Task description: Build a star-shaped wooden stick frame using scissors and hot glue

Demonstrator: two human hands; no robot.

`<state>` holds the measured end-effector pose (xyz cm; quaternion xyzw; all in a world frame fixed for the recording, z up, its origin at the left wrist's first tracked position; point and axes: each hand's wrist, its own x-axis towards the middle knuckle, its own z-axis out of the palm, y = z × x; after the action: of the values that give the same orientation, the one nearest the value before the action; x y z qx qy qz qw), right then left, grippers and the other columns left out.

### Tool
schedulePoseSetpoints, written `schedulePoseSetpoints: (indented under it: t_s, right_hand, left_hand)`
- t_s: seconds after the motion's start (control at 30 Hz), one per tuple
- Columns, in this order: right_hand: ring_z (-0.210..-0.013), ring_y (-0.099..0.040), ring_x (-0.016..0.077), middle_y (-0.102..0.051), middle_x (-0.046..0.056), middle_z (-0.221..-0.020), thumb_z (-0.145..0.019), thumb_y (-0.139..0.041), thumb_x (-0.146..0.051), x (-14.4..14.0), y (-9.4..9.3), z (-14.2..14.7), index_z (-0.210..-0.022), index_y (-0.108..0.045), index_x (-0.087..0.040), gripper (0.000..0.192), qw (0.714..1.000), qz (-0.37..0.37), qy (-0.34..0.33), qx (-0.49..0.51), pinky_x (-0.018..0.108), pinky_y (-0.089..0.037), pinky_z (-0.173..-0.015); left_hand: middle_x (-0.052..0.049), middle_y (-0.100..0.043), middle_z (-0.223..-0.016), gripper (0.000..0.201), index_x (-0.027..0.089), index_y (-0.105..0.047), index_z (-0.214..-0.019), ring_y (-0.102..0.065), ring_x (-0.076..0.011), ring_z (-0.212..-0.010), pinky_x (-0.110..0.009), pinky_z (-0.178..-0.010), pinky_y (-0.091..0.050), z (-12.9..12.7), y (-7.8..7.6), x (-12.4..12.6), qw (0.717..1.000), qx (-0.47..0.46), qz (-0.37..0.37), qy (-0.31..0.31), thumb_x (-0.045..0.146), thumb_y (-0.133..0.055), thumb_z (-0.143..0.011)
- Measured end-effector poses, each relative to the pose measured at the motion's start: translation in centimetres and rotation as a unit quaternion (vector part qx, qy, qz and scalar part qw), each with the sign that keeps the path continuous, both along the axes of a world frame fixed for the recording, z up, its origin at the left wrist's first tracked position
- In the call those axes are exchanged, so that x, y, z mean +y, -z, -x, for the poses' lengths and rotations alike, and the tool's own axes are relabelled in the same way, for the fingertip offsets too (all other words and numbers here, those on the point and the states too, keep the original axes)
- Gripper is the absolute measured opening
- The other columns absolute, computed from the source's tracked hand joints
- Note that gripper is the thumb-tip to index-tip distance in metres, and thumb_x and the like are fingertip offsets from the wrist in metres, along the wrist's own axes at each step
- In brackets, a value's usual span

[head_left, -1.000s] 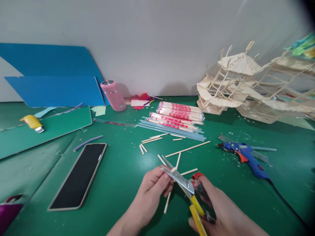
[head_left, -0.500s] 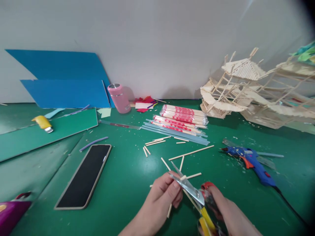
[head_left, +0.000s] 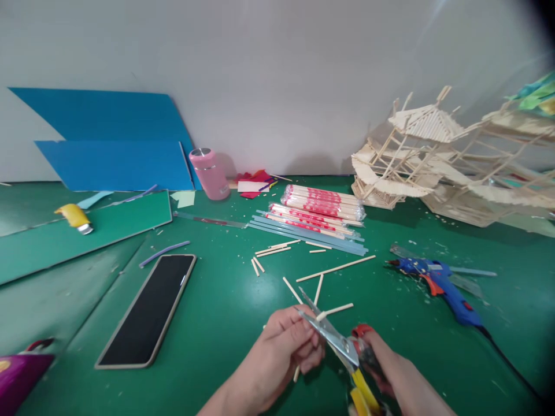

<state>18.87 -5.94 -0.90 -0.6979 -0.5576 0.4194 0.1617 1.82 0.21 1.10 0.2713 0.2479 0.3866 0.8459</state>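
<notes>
My right hand [head_left: 392, 367] grips the scissors [head_left: 333, 336], which have yellow and red handles. Their blades point up and left and stand slightly apart. My left hand [head_left: 281, 352] has its thumb and fingers pinched on a thin wooden stick [head_left: 321, 316], whose pale end shows between the blades. Most of that stick is hidden by the fingers and the scissors. Around the blades lie cut stick pieces [head_left: 292, 290], some partly under my left hand. A longer stick [head_left: 336, 268] rests on the green table just beyond.
Packs of wooden chopsticks [head_left: 323, 202] and clear glue sticks [head_left: 312, 232] lie farther back. At right are a blue glue gun [head_left: 442, 286] with its cord and a stick-built model [head_left: 427, 156]. A phone [head_left: 150, 312], pink bottle [head_left: 210, 174] and yellow cutter [head_left: 74, 216] are leftward.
My left fingers have shifted slightly at the blades, and the stick end between them has moved a little. The scissors stay at nearly the same opening and place.
</notes>
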Motion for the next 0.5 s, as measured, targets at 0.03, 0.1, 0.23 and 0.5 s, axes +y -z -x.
schedulePoseSetpoints:
  t_s: [0.03, 0.1, 0.23, 0.5]
  right_hand:
    - [-0.071, -0.063, 0.0198, -0.065, 0.001, -0.075, -0.056, -0.062, -0.023, 0.1, -0.6, 0.1, -0.101, -0.048, -0.022, 0.047, 1.000, -0.009, -0.008, 0.001, 0.023, -0.046, -0.062]
    - [-0.071, -0.062, 0.0183, -0.065, 0.001, -0.077, -0.058, -0.061, -0.023, 0.4, -1.8, 0.2, -0.101, -0.046, -0.022, 0.046, 0.999, -0.022, -0.023, 0.006, 0.022, -0.045, -0.061]
    - [-0.068, -0.061, 0.0164, -0.063, 0.001, -0.078, -0.060, -0.060, -0.027, 1.1, -3.2, 0.6, -0.099, -0.044, -0.021, 0.042, 0.999, -0.025, -0.045, 0.008, 0.022, -0.046, -0.060]
    - [-0.074, -0.061, 0.0176, -0.062, 0.001, -0.084, -0.057, -0.062, -0.020, 1.1, -3.4, 0.8, -0.106, -0.041, -0.022, 0.054, 0.997, -0.049, -0.052, 0.016, 0.024, -0.047, -0.063]
  left_hand:
    - [0.007, -0.030, -0.045, 0.027, 0.014, -0.050, -0.059, -0.028, -0.0056, -0.042, -0.021, -0.044, -0.020, 0.0, 0.0, 0.0, 1.000, 0.010, -0.010, -0.008, 0.033, -0.060, -0.076]
    - [0.007, -0.030, -0.047, 0.025, 0.014, -0.053, -0.065, -0.027, -0.0060, -0.044, -0.021, -0.045, -0.022, 0.1, 0.1, 0.0, 0.998, 0.047, -0.040, -0.029, 0.035, -0.057, -0.079]
    - [0.004, -0.038, -0.054, 0.025, 0.012, -0.056, -0.066, -0.030, -0.0061, -0.049, -0.021, -0.046, -0.023, 0.5, 0.1, 0.3, 0.990, 0.104, -0.074, -0.061, 0.034, -0.059, -0.078]
    - [0.009, -0.024, -0.043, 0.023, 0.015, -0.053, -0.060, -0.023, -0.0059, -0.041, -0.023, -0.049, -0.021, 0.8, 0.1, 0.7, 1.000, -0.021, 0.004, -0.001, 0.029, -0.059, -0.076]
